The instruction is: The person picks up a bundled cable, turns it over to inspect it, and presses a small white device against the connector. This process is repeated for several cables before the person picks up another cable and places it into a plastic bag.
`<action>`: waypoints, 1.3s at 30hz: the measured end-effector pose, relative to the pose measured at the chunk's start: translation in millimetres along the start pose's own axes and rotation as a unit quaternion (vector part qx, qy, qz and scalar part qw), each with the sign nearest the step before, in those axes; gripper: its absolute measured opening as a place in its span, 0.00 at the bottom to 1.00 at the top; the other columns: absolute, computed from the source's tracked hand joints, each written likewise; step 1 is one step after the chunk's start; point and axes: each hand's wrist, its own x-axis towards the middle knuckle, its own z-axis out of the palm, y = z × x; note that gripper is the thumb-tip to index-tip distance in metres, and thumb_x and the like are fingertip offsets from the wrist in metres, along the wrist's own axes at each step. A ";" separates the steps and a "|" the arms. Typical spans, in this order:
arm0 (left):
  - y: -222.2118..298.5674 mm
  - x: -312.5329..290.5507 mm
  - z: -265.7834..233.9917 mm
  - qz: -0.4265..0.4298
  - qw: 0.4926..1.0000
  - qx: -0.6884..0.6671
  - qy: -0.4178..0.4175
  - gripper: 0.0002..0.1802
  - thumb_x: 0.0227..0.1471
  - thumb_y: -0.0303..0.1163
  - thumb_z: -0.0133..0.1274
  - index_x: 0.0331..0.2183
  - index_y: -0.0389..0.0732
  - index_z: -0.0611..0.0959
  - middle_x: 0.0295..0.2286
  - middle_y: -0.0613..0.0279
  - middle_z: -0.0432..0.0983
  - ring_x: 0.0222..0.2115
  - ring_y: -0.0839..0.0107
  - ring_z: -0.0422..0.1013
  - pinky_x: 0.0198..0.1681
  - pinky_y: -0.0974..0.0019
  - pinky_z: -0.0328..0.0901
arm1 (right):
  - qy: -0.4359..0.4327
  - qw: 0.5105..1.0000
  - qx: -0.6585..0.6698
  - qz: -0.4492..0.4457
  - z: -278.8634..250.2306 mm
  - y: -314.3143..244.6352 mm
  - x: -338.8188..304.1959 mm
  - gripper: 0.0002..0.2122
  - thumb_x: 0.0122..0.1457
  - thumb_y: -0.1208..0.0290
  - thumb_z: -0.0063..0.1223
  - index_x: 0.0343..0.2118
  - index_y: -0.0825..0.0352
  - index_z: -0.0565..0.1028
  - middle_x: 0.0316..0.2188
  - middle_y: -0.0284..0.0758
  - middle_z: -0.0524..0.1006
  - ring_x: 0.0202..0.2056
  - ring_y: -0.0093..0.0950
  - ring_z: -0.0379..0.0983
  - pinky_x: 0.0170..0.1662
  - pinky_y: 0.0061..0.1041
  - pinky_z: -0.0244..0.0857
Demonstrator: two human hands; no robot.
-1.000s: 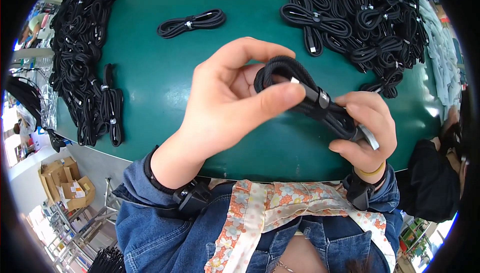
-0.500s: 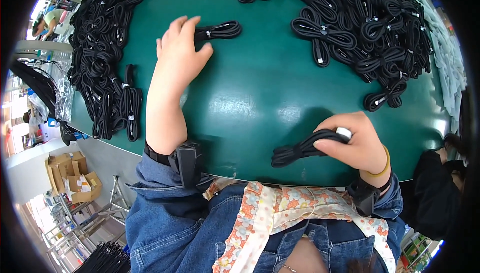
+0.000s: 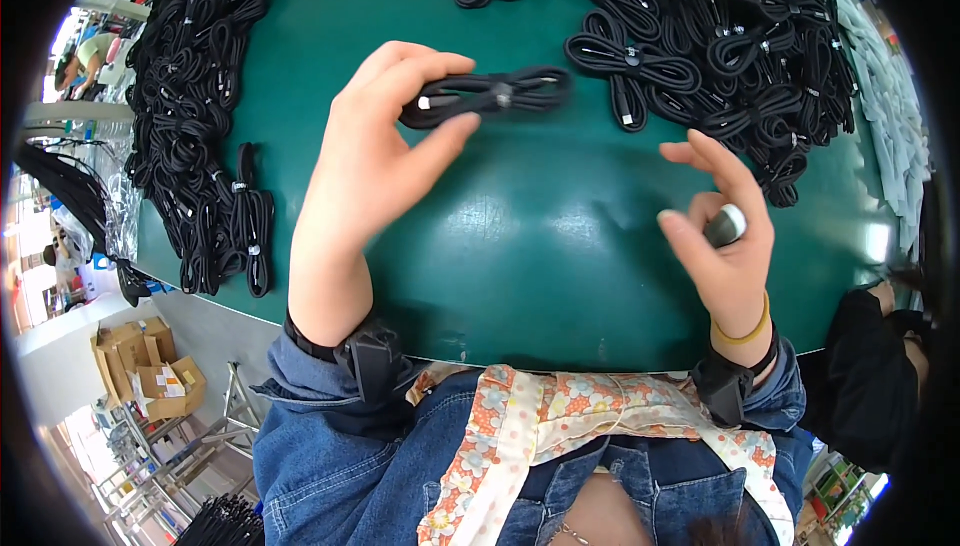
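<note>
Above the table's middle, my left hand (image 3: pixel 385 136) pinches a coiled black cable (image 3: pixel 540 89) between thumb and fingers. A tie wraps its middle, and a pale metal plug shows at the end near my fingers. The cable is slightly blurred. My right hand (image 3: pixel 728 236) is raised above the right part of the table, its thumb and index finger apart. Its curled lower fingers keep a small dark rounded object with a white end (image 3: pixel 728 227) against the palm; its exact kind is unclear. Nothing lies between the right thumb and index fingertips.
The green table (image 3: pixel 520 286) carries a large heap of coiled black cables (image 3: pixel 690 66) at the far right and another pile (image 3: pixel 190 126) along the left. Pale plastic bags (image 3: pixel 885 96) line the right edge. Cardboard boxes (image 3: pixel 150 366) stand beyond the left edge; a person works at far left.
My left hand has picked up the coiled cable from the table and brought it rightward. My right hand has let go of its cable and moved farther up the table, keeping the white-ended object.
</note>
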 end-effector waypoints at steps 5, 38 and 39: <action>27.5 -7.1 12.4 0.065 0.976 -0.204 -0.040 0.22 0.28 0.23 0.57 0.32 0.29 0.72 0.28 0.57 0.66 0.29 0.72 0.65 0.32 0.74 0.60 | -0.041 0.997 0.030 -0.050 1.8 2.2 -4.6 0.26 0.38 0.83 0.53 0.45 0.75 0.60 0.38 0.39 0.68 0.14 0.09 0.53 0.19 0.06 0.48; 56.1 -22.6 36.2 -0.283 0.834 -0.454 -0.136 0.26 0.49 0.48 0.39 0.14 0.36 0.71 0.08 0.67 0.63 0.08 0.84 0.59 0.09 0.81 0.52 | -0.044 0.978 0.183 0.091 -9.2 5.4 -11.4 0.28 0.47 0.45 0.41 0.22 0.75 0.68 0.14 0.34 0.68 0.13 0.17 0.62 0.15 0.13 0.55; 55.5 -22.4 36.2 -0.280 0.833 -0.457 -0.136 0.26 0.49 0.48 0.39 0.14 0.36 0.71 0.08 0.67 0.63 0.08 0.84 0.59 0.09 0.81 0.52 | -0.032 0.978 0.184 0.089 -9.0 5.0 -11.1 0.28 0.47 0.45 0.41 0.22 0.75 0.68 0.15 0.34 0.68 0.13 0.17 0.62 0.15 0.12 0.55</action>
